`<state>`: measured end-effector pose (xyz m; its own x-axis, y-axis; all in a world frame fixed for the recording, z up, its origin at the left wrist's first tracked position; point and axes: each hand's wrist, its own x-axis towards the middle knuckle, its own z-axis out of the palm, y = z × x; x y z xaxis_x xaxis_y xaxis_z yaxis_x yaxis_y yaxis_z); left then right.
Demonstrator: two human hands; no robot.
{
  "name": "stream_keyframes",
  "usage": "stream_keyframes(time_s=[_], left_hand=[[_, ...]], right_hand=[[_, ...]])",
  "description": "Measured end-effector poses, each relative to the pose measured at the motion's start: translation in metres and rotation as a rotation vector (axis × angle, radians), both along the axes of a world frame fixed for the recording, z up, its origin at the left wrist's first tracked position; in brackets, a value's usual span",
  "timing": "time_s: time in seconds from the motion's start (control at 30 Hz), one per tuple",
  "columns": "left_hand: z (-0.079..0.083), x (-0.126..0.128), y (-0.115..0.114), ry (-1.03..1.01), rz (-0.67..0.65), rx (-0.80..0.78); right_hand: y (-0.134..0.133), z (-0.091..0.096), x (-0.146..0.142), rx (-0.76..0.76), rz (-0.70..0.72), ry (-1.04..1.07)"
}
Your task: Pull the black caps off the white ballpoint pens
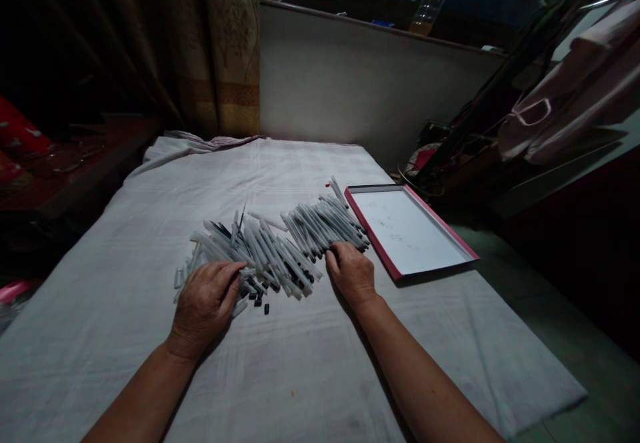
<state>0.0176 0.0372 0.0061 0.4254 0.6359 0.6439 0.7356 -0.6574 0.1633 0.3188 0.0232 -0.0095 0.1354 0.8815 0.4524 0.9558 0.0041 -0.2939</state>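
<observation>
A loose pile of clear pen barrels [270, 250] lies on the cloth-covered surface, some with thin dark rods among them. My left hand [205, 300] rests at the pile's near left side, fingers bent and thumb close to the forefinger; what lies between them is hidden. To the right is a more even row of pens [320, 223] with dark ends pointing toward me. At its near edge my right hand [353, 273] has its fingers curled together by the dark ends, and whatever they pinch cannot be made out. Small black caps [258, 300] are scattered in front of the pile.
Right of the pens lies a shallow red-edged box tray [410, 230] with a white inside. The white cloth [280, 376] covers the surface to its edges. A curtain [233, 50] hangs behind at left, and pink clothing [570, 90] hangs at right.
</observation>
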Motion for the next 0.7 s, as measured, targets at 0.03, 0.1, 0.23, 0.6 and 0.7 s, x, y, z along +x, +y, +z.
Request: stream_keyframes(time_s=[0.03,0.1,0.23,0.6,0.7], left_hand=[[0.0,0.0,0.0,-0.003,0.0,-0.01],[-0.001,0.0,0.0,-0.015,-0.001,-0.033],[-0.001,0.0,0.0,-0.04,0.001,-0.051],[0.007,0.002,-0.007,-0.016,0.022,0.058],[0.001,0.002,-0.006,-0.022,-0.011,0.015]], right_hand=[[0.0,0.0,0.001,0.008,-0.005,0.037],[-0.001,0.001,0.003,0.025,-0.026,0.147],[-0.006,0.015,0.002,0.076,-0.037,0.553],[-0.026,0.041,-0.054,-0.27,0.101,1.587],[-0.027,0.037,-0.055,-0.306,0.087,1.628]])
